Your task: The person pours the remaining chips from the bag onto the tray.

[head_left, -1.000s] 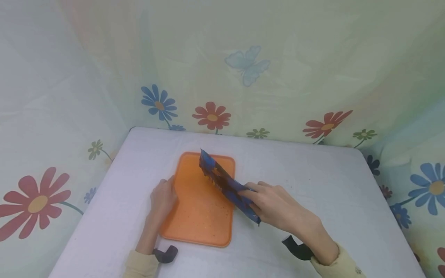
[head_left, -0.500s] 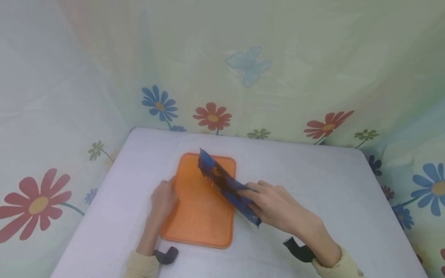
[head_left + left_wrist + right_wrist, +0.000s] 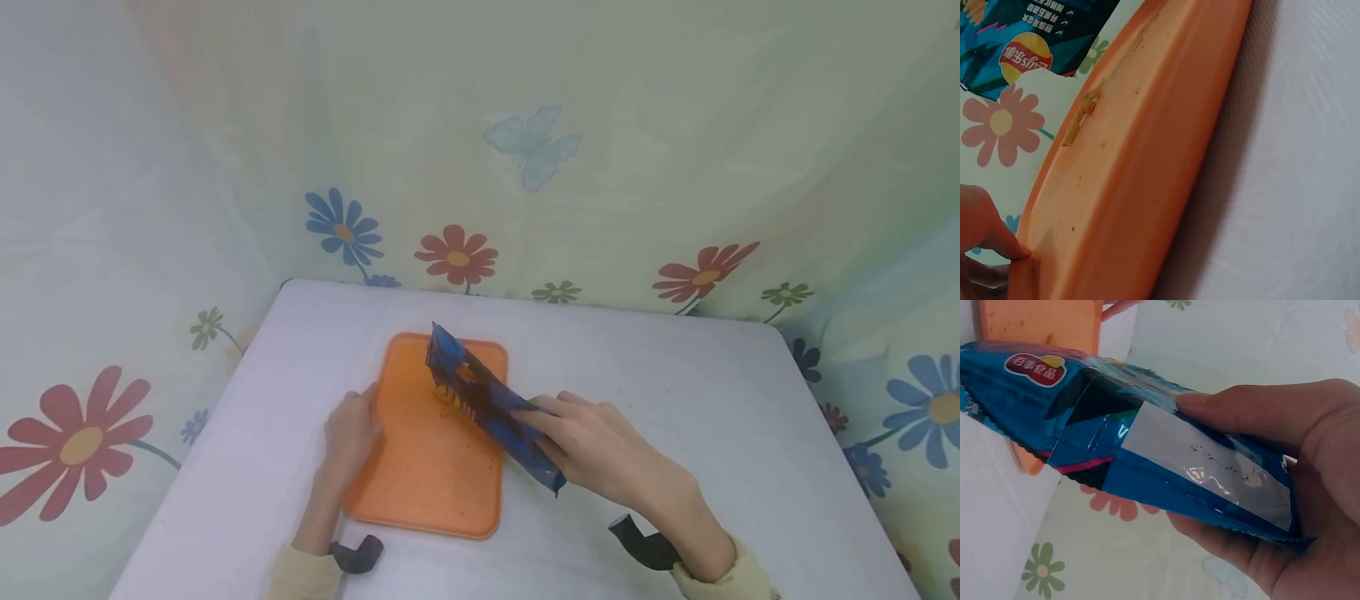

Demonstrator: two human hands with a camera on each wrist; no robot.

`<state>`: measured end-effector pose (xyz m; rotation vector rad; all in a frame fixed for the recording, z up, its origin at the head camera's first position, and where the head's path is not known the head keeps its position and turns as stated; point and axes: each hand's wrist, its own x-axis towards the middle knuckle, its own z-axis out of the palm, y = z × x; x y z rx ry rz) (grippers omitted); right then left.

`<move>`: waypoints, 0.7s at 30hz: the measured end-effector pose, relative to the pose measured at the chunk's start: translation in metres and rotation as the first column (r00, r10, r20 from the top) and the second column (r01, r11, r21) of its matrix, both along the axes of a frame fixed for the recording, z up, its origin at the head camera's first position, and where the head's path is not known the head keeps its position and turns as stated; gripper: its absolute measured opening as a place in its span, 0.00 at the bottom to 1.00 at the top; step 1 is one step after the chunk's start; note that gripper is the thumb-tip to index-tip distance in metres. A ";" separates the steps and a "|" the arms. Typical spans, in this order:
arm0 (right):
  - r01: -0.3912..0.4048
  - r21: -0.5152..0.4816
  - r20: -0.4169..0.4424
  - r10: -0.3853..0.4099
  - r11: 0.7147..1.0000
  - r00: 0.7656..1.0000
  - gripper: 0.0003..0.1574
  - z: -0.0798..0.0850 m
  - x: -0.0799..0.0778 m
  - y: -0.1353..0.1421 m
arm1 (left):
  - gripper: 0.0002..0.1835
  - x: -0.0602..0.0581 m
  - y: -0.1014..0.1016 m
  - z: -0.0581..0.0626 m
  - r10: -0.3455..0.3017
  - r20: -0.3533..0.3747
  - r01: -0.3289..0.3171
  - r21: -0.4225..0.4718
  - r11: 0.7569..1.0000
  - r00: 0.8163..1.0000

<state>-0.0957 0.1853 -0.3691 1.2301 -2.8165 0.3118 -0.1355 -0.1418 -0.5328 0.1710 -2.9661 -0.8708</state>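
An orange tray (image 3: 420, 467) lies on the white table, crumbs scattered over it. My left hand (image 3: 352, 429) pinches its left edge; in the left wrist view the thumb (image 3: 988, 234) bends over the rim. My right hand (image 3: 600, 446) grips a blue Lay's chip bag (image 3: 487, 400) between thumb and fingers. The bag slants over the tray's right side, its far end towards the upper left. Yellow chips (image 3: 442, 393) show just beneath that end, and the left wrist view has chip pieces (image 3: 1085, 112) in the tray. The bag's mouth is hidden from the head view.
A white cloth covers the table (image 3: 675, 400). Flower-printed curtains (image 3: 637, 167) stand behind it and at both sides. A dark strap end (image 3: 358, 554) sticks out at the left wrist, another strap (image 3: 641, 542) at the right.
Yellow chips have appeared over the tray below the bag's far end. Both hands have stayed nearly in place, and the bag has barely shifted.
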 end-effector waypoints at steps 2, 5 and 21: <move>-0.001 -0.001 -0.002 0.001 1.000 1.000 0.22 -0.001 0.001 0.000 | 0.23 0.000 -0.001 -0.001 -0.002 0.011 0.002 0.000 1.000 1.000; -0.004 -0.011 -0.007 0.004 1.000 1.000 0.22 -0.002 0.001 0.000 | 0.23 -0.001 -0.002 -0.001 -0.004 0.008 0.004 0.003 1.000 1.000; 0.010 -0.001 -0.042 -0.010 1.000 0.999 0.20 0.001 0.004 -0.002 | 0.21 -0.001 -0.003 -0.003 -0.015 -0.017 0.014 -0.007 1.000 1.000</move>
